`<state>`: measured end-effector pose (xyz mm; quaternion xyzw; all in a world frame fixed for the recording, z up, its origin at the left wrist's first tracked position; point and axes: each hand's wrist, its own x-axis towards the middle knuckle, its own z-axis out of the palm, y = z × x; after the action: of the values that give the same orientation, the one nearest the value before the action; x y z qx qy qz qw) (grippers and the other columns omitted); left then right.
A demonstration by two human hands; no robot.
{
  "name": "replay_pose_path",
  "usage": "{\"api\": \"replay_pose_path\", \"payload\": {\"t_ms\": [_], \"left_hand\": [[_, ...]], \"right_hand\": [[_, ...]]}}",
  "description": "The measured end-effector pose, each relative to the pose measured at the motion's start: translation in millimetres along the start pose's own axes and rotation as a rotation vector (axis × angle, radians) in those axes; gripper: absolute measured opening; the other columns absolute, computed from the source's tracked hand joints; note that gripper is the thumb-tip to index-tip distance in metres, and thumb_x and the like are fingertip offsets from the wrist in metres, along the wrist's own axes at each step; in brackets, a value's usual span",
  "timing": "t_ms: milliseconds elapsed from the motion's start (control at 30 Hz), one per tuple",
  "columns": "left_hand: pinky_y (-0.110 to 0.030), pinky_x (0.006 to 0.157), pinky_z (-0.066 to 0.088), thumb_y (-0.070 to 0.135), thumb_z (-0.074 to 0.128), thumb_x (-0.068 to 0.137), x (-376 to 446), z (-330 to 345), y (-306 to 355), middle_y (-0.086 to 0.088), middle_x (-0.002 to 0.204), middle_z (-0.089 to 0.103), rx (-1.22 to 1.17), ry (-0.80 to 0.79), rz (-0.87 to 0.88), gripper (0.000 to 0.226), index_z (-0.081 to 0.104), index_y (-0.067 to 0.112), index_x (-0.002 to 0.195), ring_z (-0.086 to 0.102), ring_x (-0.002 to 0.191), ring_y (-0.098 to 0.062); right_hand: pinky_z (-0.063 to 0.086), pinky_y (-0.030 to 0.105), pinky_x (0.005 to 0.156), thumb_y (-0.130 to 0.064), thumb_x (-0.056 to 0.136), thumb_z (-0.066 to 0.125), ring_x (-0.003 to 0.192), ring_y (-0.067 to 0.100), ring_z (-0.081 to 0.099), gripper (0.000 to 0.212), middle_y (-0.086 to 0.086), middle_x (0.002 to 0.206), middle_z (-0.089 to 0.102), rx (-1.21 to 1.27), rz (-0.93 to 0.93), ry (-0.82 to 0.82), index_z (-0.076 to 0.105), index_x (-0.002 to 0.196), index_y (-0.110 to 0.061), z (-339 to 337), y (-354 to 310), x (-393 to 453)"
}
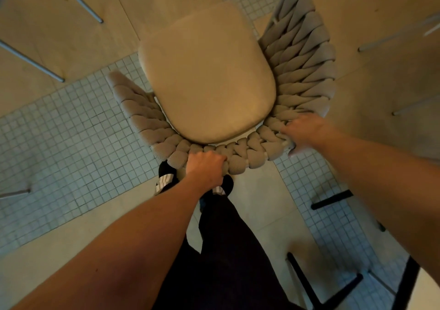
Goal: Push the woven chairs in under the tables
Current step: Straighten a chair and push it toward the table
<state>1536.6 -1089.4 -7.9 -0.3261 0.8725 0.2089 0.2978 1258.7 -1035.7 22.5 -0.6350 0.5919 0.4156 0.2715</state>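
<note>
A woven chair (297,71) is seen from directly above, in the middle of the view. Its curved backrest, made of thick braided grey cord, wraps around the near side and both flanks of a tan seat cushion (207,79). The open front of the seat faces the far side of the scene.

The left hand (206,167) is closed over the near rim of the backrest, just left of its centre, with the fingers curled round the braid. The right hand (303,132) is placed on the rim at the near right corner; the fingers are wrapped over the top edge and the braid is gripped. Both forearms extend from the near edge of the view toward the chair.

The chair stands on a floor (71,143) of small pale square tiles bordered by larger smooth slabs. Pale wooden surfaces are visible at the far left and far right, each with thin grey metal legs (78,0) showing against it; whether the seat front lies beneath a table edge cannot be determined. Black metal frame members (331,199) are located at the near right. Dark trousers (228,250) and black footwear with white stripes (166,179) are visible directly below the backrest, between the arms.
</note>
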Motion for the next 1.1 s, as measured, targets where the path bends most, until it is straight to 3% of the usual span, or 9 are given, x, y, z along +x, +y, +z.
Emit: {"api": "replay_pose_path", "payload": {"t_ms": [367,567,733,900,1100], "left_hand": [[-0.039,0.083,0.05,0.033,0.059,0.089,-4.0,-16.1,-68.4,-0.001,0.12,0.066,0.166,-0.131,0.085,0.042,0.055,0.039,0.13,0.063,0.107,-0.028],[-0.037,0.082,0.044,0.039,0.06,0.088,2.8,-33.5,-117.5,0.004,0.12,0.066,0.291,-0.14,0.142,0.045,0.053,0.047,0.132,0.064,0.109,-0.025],[-0.04,0.092,0.044,0.039,0.058,0.088,11.0,-51.9,-160.5,0.009,0.113,0.068,0.431,-0.149,0.185,0.035,0.057,0.048,0.122,0.063,0.106,-0.021],[-0.041,0.099,0.035,0.037,0.056,0.093,26.0,-84.4,-197.2,0.011,0.124,0.064,0.585,-0.133,0.219,0.045,0.049,0.055,0.133,0.055,0.12,-0.02],[-0.039,0.099,0.034,0.036,0.059,0.091,52.5,-121.1,-243.0,0.02,0.126,0.062,0.705,-0.106,0.218,0.046,0.049,0.057,0.131,0.049,0.125,-0.016]], "right_hand": [[0.05,0.041,0.095,-0.073,0.079,0.066,0.114,0.027,0.061,0.071,0.0,0.123,0.065,0.169,0.1,-0.001,0.056,0.132,-0.027,-14.0,-58.3,-3.8],[0.043,0.04,0.093,-0.068,0.085,0.066,0.12,0.031,0.056,0.066,0.004,0.128,0.062,0.333,0.153,-0.022,0.053,0.131,-0.023,-27.0,-103.9,-1.4],[0.043,0.04,0.092,-0.062,0.086,0.069,0.12,0.03,0.056,0.064,0.005,0.129,0.061,0.519,0.216,-0.026,0.053,0.13,-0.019,-43.7,-143.7,3.6],[0.039,0.035,0.08,-0.056,0.092,0.067,0.116,0.027,0.059,0.051,0.003,0.127,0.061,0.674,0.261,-0.013,0.058,0.126,-0.02,-70.7,-179.5,9.5],[0.046,0.041,0.093,-0.06,0.094,0.061,0.127,0.03,0.054,0.062,0.007,0.139,0.055,0.806,0.295,-0.007,0.053,0.138,-0.017,-110.8,-217.2,28.8]]}}
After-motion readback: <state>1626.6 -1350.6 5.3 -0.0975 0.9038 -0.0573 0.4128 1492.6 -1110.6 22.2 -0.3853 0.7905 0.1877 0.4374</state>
